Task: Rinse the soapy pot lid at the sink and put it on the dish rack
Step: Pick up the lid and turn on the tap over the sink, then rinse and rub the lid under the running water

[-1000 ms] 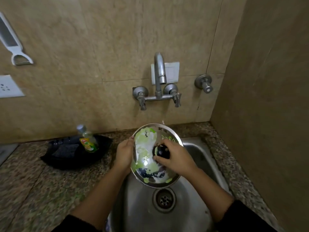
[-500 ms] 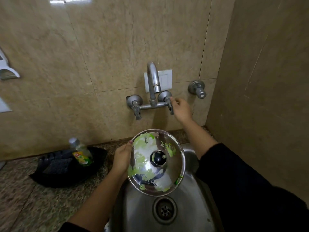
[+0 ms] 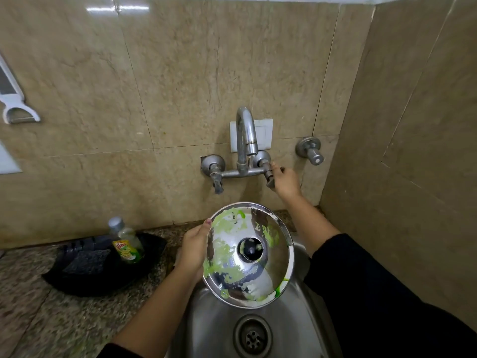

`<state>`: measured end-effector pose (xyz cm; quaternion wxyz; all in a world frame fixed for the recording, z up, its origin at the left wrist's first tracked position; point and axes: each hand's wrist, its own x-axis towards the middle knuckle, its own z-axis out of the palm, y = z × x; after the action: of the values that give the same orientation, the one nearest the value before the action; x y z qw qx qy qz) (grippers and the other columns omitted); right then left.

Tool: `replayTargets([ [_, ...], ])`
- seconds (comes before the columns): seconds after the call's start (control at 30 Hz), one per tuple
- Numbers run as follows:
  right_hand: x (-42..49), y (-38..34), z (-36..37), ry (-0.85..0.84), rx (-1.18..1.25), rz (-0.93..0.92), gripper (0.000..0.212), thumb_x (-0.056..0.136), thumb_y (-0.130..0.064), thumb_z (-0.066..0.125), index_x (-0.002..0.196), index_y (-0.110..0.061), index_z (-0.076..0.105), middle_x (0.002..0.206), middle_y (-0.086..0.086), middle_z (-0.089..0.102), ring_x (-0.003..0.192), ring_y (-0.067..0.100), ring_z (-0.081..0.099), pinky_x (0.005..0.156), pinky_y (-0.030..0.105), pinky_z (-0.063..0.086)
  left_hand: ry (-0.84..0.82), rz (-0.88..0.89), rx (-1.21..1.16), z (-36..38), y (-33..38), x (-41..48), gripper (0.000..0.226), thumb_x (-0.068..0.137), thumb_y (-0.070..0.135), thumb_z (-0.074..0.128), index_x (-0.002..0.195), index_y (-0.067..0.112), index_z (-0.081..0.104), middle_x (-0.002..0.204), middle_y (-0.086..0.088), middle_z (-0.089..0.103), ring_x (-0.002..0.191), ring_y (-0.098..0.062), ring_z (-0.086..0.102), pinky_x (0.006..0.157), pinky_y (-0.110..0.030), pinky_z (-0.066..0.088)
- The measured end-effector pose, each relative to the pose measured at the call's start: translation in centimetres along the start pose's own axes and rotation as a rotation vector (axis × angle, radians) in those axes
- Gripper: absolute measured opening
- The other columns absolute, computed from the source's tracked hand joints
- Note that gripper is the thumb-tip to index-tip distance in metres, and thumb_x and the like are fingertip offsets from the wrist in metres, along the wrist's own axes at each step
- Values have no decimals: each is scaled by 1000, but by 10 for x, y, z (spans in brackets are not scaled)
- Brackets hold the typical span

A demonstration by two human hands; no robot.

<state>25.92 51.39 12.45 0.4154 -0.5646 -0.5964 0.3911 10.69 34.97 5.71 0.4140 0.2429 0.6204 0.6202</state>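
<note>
Pot lid (image 3: 247, 254): round steel lid held tilted over the sink (image 3: 214, 326), its top face turned toward the camera, streaked with green soap and white foam; a black knob (image 3: 249, 249) sits at its centre.
Lid position: below the tap (image 3: 245, 135) spout and above the sink drain (image 3: 253, 337), not touching the basin.
Left hand (image 3: 192, 250): grips the lid's left rim, thumb over the front edge; the other fingers are hidden behind the lid, so the hand is clamped on the lid.
Right hand (image 3: 286, 178): raised to the right valve handle (image 3: 268, 174) of the tap, fingers curled around that handle and touching it; the dark sleeve runs down along the sink's right side.
Tap: curved chrome spout on the tiled wall, with a left valve handle (image 3: 216, 177) untouched; whether water is running I cannot tell.
Separate valve (image 3: 311, 149): on the wall right of the tap, apart from the right hand.
Counter (image 3: 51, 321): speckled stone, left of the sink.
Black tray (image 3: 100, 267): on the counter left of the sink, holding a dark scrub pad (image 3: 86, 259) and a dish soap bottle (image 3: 126, 241) that leans inside it.
White peeler (image 3: 13, 99): hangs on the wall far left of the tap.
</note>
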Motion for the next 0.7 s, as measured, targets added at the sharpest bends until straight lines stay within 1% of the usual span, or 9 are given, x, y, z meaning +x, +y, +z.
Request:
replayTargets([
  [0.1, -10, 3, -1, -29, 49, 3, 43, 98, -47, 44, 99, -8, 59, 91, 9, 67, 84, 22, 62, 66, 30, 39, -14, -6, -12, 1, 1, -2, 30, 96, 26, 52, 85, 5, 69, 82, -17, 70, 73, -30, 65, 77, -40, 52],
  [0.2, -38, 15, 2, -12, 9, -31, 53, 95, -41, 53, 139, -13, 40, 134, 8, 55, 120, 27, 55, 85, 33, 43, -12, -5, -25, -3, -3, -1, 30, 95, 26, 52, 85, 4, 69, 80, -17, 70, 72, -29, 65, 74, -37, 52],
  [0.27, -63, 29, 4, -10, -178, -111, 62, 97, -36, 51, 151, -18, 24, 150, 5, 40, 124, 25, 53, 92, 33, 47, -14, -8, -30, -4, -7, 1, 30, 95, 26, 53, 83, 4, 70, 78, -17, 69, 74, -30, 63, 75, -40, 51],
  [0.33, -82, 42, 7, -69, -399, -255, 56, 100, -38, 43, 151, -21, 25, 159, -2, 20, 132, 22, 45, 102, 34, 43, -8, -16, -40, -5, -9, 1, 31, 95, 26, 53, 79, 6, 70, 75, -16, 68, 73, -30, 62, 75, -40, 49],
  [0.4, -94, 50, 13, -249, -500, -436, 56, 99, -48, 31, 151, -28, 23, 157, -12, 0, 148, 18, 13, 117, 40, 19, -11, -11, -43, -3, -9, 1, 31, 95, 25, 52, 78, 6, 70, 74, -15, 69, 72, -30, 63, 74, -40, 50],
  [0.5, -103, 59, 18, -615, -567, -663, 71, 88, -69, 10, 150, -35, 17, 157, -18, -1, 147, 4, -7, 120, 41, 1, -26, 3, -55, 2, -7, -2, 30, 95, 23, 52, 80, 6, 71, 79, -20, 70, 75, -32, 64, 78, -43, 50],
  [0.57, -101, 72, 15, -582, -561, -673, 76, 85, -74, 4, 151, -36, 16, 158, -19, 1, 147, 1, -5, 121, 40, 2, -6, 10, -47, 4, -9, -3, 30, 95, 24, 53, 78, 7, 72, 79, -19, 71, 75, -32, 65, 79, -45, 52],
  [0.63, -97, 83, 6, -394, -526, -546, 90, 79, -82, -2, 152, -33, 16, 157, -18, 2, 147, 3, -1, 121, 43, 10, 30, 15, -33, 5, -9, -4, 31, 95, 26, 53, 78, 8, 72, 79, -17, 72, 76, -32, 66, 80, -46, 53],
  [0.7, -101, 83, 4, -376, -505, -473, 101, 73, -86, -5, 153, -29, 16, 158, -15, 3, 147, 5, -1, 122, 39, 7, 46, 23, -20, 4, -8, -6, 32, 95, 27, 53, 77, 7, 70, 78, -16, 71, 75, -32, 65, 79, -46, 53],
])
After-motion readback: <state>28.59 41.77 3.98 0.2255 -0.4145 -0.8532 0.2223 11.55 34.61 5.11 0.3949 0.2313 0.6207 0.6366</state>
